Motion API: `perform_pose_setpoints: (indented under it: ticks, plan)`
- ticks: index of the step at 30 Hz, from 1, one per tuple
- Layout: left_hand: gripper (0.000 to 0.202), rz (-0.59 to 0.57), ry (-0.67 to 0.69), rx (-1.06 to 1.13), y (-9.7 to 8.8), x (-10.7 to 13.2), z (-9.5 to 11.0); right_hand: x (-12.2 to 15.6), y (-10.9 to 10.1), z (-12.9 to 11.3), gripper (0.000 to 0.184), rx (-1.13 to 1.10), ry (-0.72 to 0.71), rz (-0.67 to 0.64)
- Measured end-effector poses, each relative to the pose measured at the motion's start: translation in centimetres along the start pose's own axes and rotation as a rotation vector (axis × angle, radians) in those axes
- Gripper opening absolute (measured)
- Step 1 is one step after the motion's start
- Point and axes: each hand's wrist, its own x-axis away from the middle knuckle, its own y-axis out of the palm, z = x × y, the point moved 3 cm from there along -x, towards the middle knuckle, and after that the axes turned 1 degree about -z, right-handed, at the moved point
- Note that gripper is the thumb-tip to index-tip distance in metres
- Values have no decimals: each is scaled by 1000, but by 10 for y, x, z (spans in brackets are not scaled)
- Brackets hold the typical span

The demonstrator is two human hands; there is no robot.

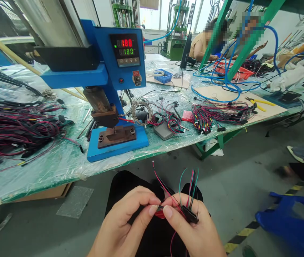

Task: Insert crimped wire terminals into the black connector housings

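Note:
Above my lap, both hands meet with their fingertips almost touching. My left hand [130,217] is closed, thumb and index finger pinching a small dark wire end [160,207]; its exact form is mostly covered by the fingertips. My right hand [194,228] is closed too, its thumb and index finger gripping the same piece from the other side. Across the right palm lies a black connector [190,214] of a wire harness, with red, black and green wires [192,185] standing up from it. A red and black wire [160,181] sticks up between the hands.
A blue heated press [125,67] with a lit display stands on the film-covered table [69,182]. Wire bundles lie left [15,132] and right [208,116]. Yellow-handled pliers [259,104] rest on a board. A blue stool [293,221] stands right. Two people sit across the table.

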Motion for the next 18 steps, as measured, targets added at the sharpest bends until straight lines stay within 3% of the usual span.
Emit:
perform_pose_setpoints:
  ticks: [12,18]
  plan:
    - [10,2,-60,-20,-1,2,-3,2,1,-5,42,37,-6,-10]
    - [12,-6,-102,22,0,4,-4,5,-1,-3,44,43,38,62]
